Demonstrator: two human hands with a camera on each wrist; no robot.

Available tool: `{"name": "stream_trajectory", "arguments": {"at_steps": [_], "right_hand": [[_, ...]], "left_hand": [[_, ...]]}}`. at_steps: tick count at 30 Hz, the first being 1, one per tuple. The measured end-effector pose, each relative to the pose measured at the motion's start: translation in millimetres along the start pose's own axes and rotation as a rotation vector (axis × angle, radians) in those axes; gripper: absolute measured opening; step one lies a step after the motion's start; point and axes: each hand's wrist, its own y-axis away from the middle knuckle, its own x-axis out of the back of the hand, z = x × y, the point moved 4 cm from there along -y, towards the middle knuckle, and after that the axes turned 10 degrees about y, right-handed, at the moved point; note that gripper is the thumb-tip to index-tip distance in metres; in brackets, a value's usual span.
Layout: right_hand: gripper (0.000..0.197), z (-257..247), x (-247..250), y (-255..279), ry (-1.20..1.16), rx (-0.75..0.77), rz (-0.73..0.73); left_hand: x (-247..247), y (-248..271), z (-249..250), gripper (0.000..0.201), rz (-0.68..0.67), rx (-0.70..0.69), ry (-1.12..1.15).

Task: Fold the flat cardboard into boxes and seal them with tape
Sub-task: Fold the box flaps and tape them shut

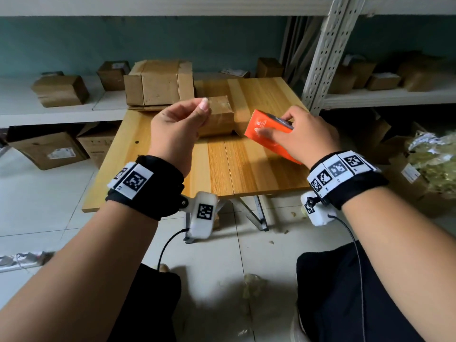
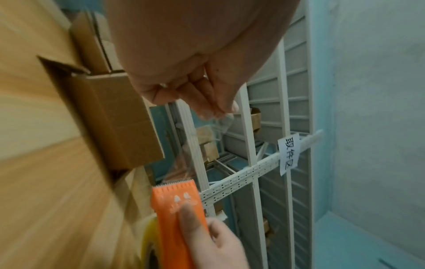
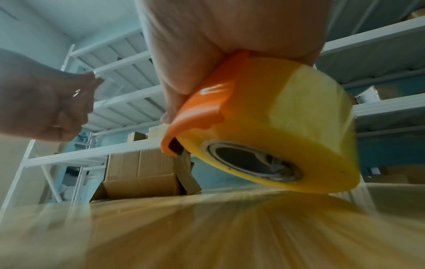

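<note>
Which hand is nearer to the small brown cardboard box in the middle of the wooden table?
Left. The left hand is raised right beside the small brown cardboard box, pinching clear tape. The right hand is farther off to its right, gripping the orange tape dispenser.

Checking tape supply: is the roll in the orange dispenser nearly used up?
No. The yellowish tape roll in the orange dispenser is thick around its core.

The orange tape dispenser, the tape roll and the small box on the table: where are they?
orange tape dispenser (image 1: 265,129), head view, its flat orange top.
tape roll (image 3: 306,112), right wrist view, its yellowish outer face.
small box (image 1: 220,117), head view, its front side.
</note>
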Motion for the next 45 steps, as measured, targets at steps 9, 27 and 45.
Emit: {"name": "stream_trajectory", "arguments": {"at_steps": [9,27,45], "right_hand": [[0.061,-16.0,-13.5,-21.5,-0.039,-0.029,-0.014],[0.084,-24.5,-24.5,-12.6,0.08,0.053,-0.11],[0.028,-73.9,-13.7,27.8,-1.236,0.332,-0.527]], "left_hand": [[-43.1,21.6,-17.4,0.004,-0.077,0.001,-0.128],[-34.1,39.4,-7.0,0.008,-0.16,0.22,-0.082],[-23.5,30.5,1.2,0.012,-0.31,0.474,0.599]]}}
